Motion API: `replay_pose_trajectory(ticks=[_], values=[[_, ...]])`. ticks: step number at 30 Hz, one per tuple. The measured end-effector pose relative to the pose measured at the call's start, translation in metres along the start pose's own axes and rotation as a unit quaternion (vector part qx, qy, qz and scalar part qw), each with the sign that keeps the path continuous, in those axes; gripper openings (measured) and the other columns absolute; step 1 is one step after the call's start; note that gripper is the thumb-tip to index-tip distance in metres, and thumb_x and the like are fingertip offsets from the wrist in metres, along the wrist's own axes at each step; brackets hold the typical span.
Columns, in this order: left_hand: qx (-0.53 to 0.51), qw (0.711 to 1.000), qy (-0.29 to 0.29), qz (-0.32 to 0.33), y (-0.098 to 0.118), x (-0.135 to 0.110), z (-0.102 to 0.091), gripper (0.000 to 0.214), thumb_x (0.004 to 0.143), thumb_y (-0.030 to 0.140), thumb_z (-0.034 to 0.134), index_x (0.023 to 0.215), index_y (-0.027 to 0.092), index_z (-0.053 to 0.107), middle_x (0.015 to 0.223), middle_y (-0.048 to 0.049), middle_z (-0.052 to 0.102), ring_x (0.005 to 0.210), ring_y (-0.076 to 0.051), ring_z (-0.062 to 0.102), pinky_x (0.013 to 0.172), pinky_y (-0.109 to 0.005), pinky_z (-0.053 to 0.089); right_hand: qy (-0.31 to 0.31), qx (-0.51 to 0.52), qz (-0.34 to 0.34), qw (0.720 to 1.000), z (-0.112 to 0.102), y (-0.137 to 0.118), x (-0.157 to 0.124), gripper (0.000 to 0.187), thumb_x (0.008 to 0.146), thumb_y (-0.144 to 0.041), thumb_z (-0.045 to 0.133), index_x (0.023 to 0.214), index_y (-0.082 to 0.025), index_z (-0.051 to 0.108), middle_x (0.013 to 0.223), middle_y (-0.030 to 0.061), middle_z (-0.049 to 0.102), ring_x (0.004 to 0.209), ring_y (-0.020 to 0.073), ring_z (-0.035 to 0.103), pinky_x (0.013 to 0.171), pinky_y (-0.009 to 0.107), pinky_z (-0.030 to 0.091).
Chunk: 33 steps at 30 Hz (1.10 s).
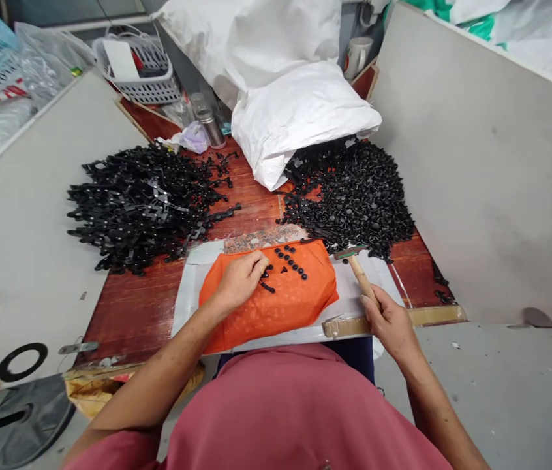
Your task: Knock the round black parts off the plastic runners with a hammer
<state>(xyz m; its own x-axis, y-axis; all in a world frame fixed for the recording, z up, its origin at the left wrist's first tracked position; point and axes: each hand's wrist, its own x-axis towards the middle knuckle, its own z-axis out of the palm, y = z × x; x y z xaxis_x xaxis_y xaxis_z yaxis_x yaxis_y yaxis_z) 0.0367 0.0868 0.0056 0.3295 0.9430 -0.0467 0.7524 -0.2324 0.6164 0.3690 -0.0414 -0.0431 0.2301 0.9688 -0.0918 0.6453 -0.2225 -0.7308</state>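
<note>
Head: hammer (359, 271) by stud heap (354, 196), strap heap (139, 205) left, sack (300, 111) behind.

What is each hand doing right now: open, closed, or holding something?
Left hand: curled on the orange cloth, fingertips at small black parts; grip cannot be told.
Right hand: closed around the hammer.
</note>
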Motion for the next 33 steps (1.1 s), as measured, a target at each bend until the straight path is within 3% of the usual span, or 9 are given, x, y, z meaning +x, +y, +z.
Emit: replay_pose_trajectory(ticks=[3, 7, 10, 17, 21, 24, 26, 33], values=[[0.055, 0.998, -0.003, -0.01, 0.006, -0.001, 0.002, 0.03, 0.096, 0.045, 0.055, 0.083, 0.023, 0.069, 0.075, 0.0, 0.071, 0.07, -0.018, 0.062, 0.064, -0.029, 0.036, -0.018, -0.015, -0.006, 1.0, 0.003, -0.004, -0.001, 0.046, 0.098, -0.053, 0.049, 0.125, -0.023, 0.071, 0.075, 0.0008, 0.071, 0.066, 0.0183, 0.062, 0.061, 0.026, 0.047], [0.106, 0.993, -0.026, 0.036, 0.018, 0.005, 0.009, 0.028, 0.094, 0.036, 0.06, 0.115, 0.032, 0.078, 0.1, -0.0017, 0.081, 0.085, -0.023, 0.07, 0.069, -0.031, 0.042, -0.052, -0.077, -0.013, 0.996, 0.007, -0.014, 0.005, 0.041, 0.099, -0.052, 0.048, 0.119, -0.026, 0.073, 0.075, -0.0005, 0.071, 0.066, 0.0197, 0.063, 0.061, 0.027, 0.043], [0.136, 0.988, -0.053, 0.055, 0.022, 0.016, 0.015, 0.027, 0.093, 0.029, 0.057, 0.106, 0.031, 0.081, 0.102, -0.0024, 0.082, 0.088, -0.024, 0.072, 0.068, -0.031, 0.041, -0.055, -0.111, -0.014, 0.992, 0.008, -0.018, 0.008, 0.039, 0.099, -0.05, 0.048, 0.122, -0.029, 0.071, 0.075, 0.0, 0.072, 0.07, 0.0222, 0.067, 0.062, 0.027, 0.042], [0.091, 0.993, -0.062, -0.033, 0.011, 0.028, 0.009, 0.026, 0.094, 0.039, 0.056, 0.085, 0.026, 0.076, 0.076, -0.0013, 0.075, 0.067, -0.02, 0.063, 0.062, -0.029, 0.035, -0.062, -0.089, 0.0, 0.994, 0.006, -0.019, 0.007, 0.038, 0.1, -0.049, 0.047, 0.124, -0.03, 0.069, 0.081, 0.0003, 0.075, 0.076, 0.0229, 0.069, 0.066, 0.028, 0.043], [-0.023, 0.999, -0.025, -0.012, -0.001, 0.018, -0.003, 0.039, 0.101, 0.042, 0.039, 0.082, 0.022, 0.066, 0.083, -0.0031, 0.07, 0.08, -0.02, 0.063, 0.075, -0.03, 0.043, -0.068, -0.094, -0.005, 0.993, 0.005, -0.018, 0.009, 0.037, 0.099, -0.048, 0.049, 0.124, -0.03, 0.07, 0.081, 0.0002, 0.075, 0.077, 0.023, 0.07, 0.065, 0.027, 0.043], [-0.159, 0.985, -0.059, 0.02, -0.009, 0.008, -0.007, 0.029, 0.098, 0.042, 0.044, 0.088, 0.021, 0.061, 0.088, -0.0027, 0.066, 0.085, -0.018, 0.06, 0.079, -0.029, 0.046, -0.075, -0.093, -0.013, 0.993, 0.005, -0.018, 0.01, 0.038, 0.099, -0.05, 0.048, 0.124, -0.03, 0.07, 0.079, 0.0, 0.074, 0.071, 0.022, 0.068, 0.062, 0.027, 0.042], [-0.197, 0.977, -0.078, 0.017, -0.011, 0.004, -0.005, 0.026, 0.095, 0.043, 0.049, 0.089, 0.02, 0.059, 0.085, -0.0014, 0.062, 0.08, -0.016, 0.055, 0.076, -0.027, 0.045, -0.079, -0.097, -0.013, 0.992, 0.006, -0.017, 0.011, 0.039, 0.099, -0.051, 0.048, 0.123, -0.03, 0.07, 0.076, -0.0003, 0.073, 0.068, 0.0215, 0.066, 0.06, 0.027, 0.041], [-0.155, 0.988, 0.001, -0.023, -0.009, 0.013, 0.012, 0.02, 0.093, 0.038, 0.048, 0.085, 0.021, 0.054, 0.077, 0.0016, 0.054, 0.073, -0.015, 0.048, 0.072, -0.027, 0.039, -0.062, -0.107, -0.016, 0.992, 0.007, -0.018, 0.009, 0.037, 0.099, -0.05, 0.049, 0.123, -0.031, 0.07, 0.075, 0.0001, 0.073, 0.07, 0.0226, 0.068, 0.061, 0.027, 0.041]])
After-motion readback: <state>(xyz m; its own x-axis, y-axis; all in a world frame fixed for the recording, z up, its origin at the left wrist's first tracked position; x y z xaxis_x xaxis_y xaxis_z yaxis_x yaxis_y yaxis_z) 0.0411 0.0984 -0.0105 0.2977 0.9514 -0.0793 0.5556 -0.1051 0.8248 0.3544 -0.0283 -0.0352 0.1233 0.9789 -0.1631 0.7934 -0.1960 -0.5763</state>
